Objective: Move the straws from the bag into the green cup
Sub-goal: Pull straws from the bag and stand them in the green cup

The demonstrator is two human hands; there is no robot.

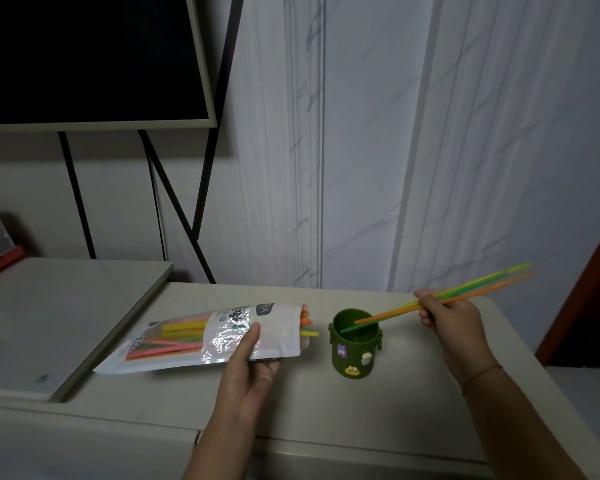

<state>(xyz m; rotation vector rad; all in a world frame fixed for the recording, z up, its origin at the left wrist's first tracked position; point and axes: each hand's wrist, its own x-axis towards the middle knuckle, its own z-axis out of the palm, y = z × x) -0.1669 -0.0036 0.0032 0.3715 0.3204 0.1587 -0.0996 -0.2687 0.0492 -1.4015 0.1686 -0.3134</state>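
A clear and white bag (208, 337) lies on its side on the counter, several coloured straws inside, a few tips poking out of its open right end. My left hand (248, 367) grips the bag's lower edge, thumb on top. The green cup (354, 344) with small stickers stands upright just right of the bag's mouth. My right hand (447, 318) pinches a few straws (478, 289), green, yellow and orange. They slant down to the left, their lower tips over and just inside the cup's rim.
A raised white lid or board (49, 323) lies left of the bag. A dark screen on a black stand (84, 57) is behind it. The marbled wall (430, 133) runs close behind the counter (326, 410). A dark red door frame (589, 289) is at far right.
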